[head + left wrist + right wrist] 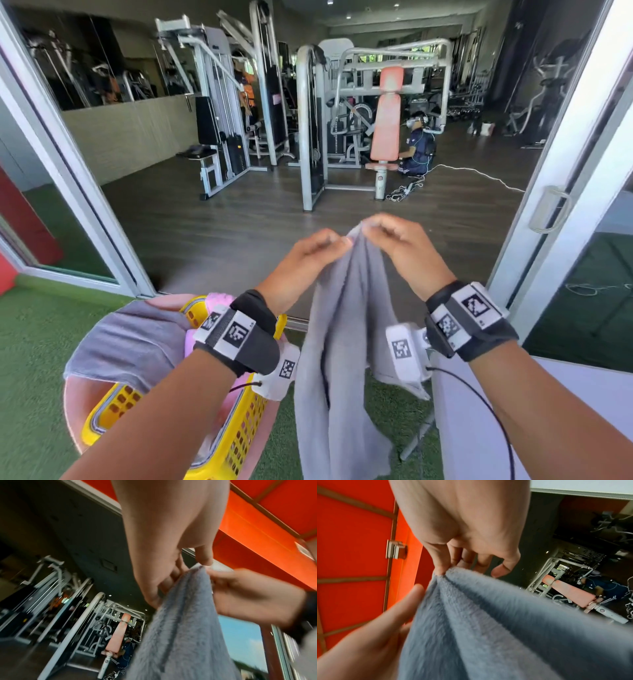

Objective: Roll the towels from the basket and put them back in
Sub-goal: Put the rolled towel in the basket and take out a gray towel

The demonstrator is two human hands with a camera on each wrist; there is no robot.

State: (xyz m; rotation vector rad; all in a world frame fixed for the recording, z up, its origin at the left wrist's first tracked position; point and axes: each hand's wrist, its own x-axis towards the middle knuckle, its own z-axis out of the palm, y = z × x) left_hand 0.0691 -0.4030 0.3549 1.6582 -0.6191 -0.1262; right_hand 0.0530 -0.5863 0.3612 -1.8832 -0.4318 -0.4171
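The step in hand looks like getting a towel ready for rolling. The left hand [301, 260] and the right hand [407, 250] are raised close together, both pinching the top edge of a grey towel [339, 359], which hangs bunched below them in long folds. In the right wrist view the right thumb and forefinger nip the cloth at its peak, the other fingers loosely curled; in the left wrist view the left fingertips [159, 588] clamp the same edge from the other side.

The next move probably calls for the hands to slide apart along that edge to find the corners and spread the towel flat, since it is too bunched to roll neatly.

Below the left wrist sits a yellow basket [239, 435] on a pink stool [75, 411]. Another grey towel [130, 342] drapes over the basket's rim, and pink cloth [219, 301] shows inside. How much more it holds cannot be told.
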